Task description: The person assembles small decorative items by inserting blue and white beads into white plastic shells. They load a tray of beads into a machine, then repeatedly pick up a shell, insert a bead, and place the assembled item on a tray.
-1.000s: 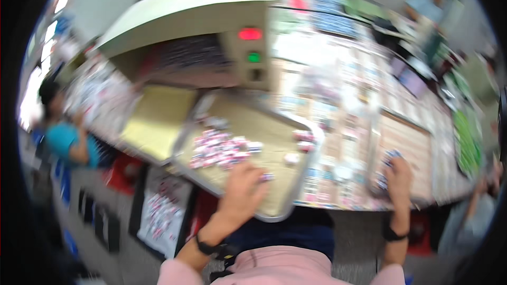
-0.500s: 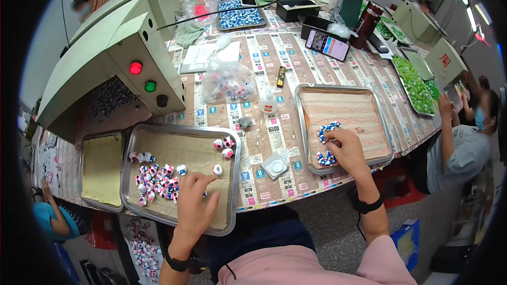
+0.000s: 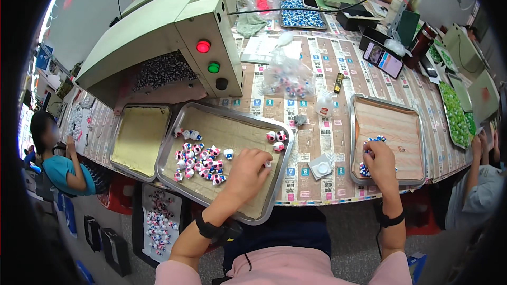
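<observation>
My left hand [image 3: 247, 173] is over the right part of a metal tray lined with tan cloth [image 3: 248, 208]. Its thumb and fingers close on a small white toy head [image 3: 267, 164], mostly covered by the fingers. To its left lies a heap of pink, white and blue toy heads [image 3: 199, 162], with one loose head [image 3: 228, 153] beside it. Three more heads [image 3: 275, 140] sit in the far right corner. My right hand [image 3: 381, 162], fingers curled together, reaches into a second cloth-lined tray [image 3: 412, 142] among small blue-and-white pieces [image 3: 376, 138]; whatever its fingertips pinch is hidden.
A pale green machine [image 3: 174, 26] with red and green lights stands behind the left tray. A small bottle [image 3: 324, 104], a white round-topped item [image 3: 321, 167] and a plastic bag of pieces [image 3: 288, 79] occupy the middle. Co-workers sit around the table.
The view has swung left, so the table appears further right. My left hand has gone from spread fingers to closed on the white toy head. My right hand stays at the blue-and-white pieces.
</observation>
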